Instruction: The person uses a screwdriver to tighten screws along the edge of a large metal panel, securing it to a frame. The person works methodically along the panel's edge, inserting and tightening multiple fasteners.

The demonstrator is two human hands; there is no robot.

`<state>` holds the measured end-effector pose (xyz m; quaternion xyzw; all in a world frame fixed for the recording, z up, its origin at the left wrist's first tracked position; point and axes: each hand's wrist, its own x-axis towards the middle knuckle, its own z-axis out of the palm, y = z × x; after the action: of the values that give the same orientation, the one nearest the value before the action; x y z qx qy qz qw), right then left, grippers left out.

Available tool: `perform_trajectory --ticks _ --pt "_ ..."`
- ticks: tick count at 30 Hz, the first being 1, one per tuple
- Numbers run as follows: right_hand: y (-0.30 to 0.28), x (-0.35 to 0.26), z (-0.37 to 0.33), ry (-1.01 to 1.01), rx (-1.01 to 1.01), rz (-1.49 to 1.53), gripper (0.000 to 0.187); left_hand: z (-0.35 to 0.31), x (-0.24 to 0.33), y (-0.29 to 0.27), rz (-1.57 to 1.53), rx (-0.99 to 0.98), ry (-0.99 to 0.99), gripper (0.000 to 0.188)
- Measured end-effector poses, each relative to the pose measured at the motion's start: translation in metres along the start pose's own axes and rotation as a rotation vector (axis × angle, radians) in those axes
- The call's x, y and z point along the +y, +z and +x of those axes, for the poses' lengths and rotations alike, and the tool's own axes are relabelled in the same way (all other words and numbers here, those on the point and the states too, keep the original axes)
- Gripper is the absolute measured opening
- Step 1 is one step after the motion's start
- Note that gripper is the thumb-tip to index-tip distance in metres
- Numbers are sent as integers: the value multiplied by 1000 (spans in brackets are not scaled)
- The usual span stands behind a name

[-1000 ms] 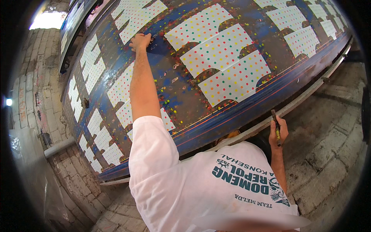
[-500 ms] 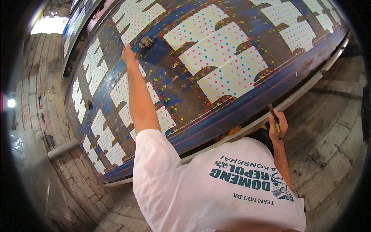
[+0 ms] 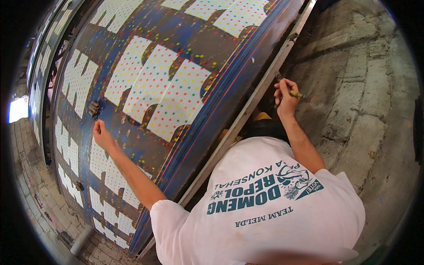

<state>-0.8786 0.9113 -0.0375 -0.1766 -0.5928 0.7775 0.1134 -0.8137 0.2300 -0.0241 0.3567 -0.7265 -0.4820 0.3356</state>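
Note:
My left hand [image 3: 105,136] is over the long table [image 3: 132,27], fingertips pinched together. Whether anything thin is between them I cannot make out. Just beyond the fingertips sits a small grey-brown bundle [image 3: 93,108]. Close to that hand lie white cut pieces with coloured dots [image 3: 98,160], and a larger dotted group [image 3: 154,88] lies to its right. Past the table's near edge, my right hand [image 3: 287,98] is closed around a slim tool with a yellowish handle end [image 3: 297,94] and a dark other end. Its kind is unclear.
A pale metal rail [image 3: 251,106] runs along the table's near side, between me and the tabletop. Dots of paint speckle the surface. Another long table [image 3: 47,88] stands at the far left. Rough concrete floor [image 3: 353,132] lies to the right.
My view has turned, so the table runs more steeply across it. My left hand appears lower and further left, still pinched beside the grey bundle. My right hand keeps the tool, now tilted differently.

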Motion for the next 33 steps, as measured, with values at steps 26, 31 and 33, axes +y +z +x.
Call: perform_trajectory --ticks 26,31,33 --pt "-131 9 283 952 -256 675 22 -435 252 562 -6 -1020 420 32" --pt "-131 -2 290 1010 -277 634 25 -443 247 578 47 -991 525 30" --pt "-130 -4 292 1032 -267 633 27 -446 242 578 45 -966 577 30"
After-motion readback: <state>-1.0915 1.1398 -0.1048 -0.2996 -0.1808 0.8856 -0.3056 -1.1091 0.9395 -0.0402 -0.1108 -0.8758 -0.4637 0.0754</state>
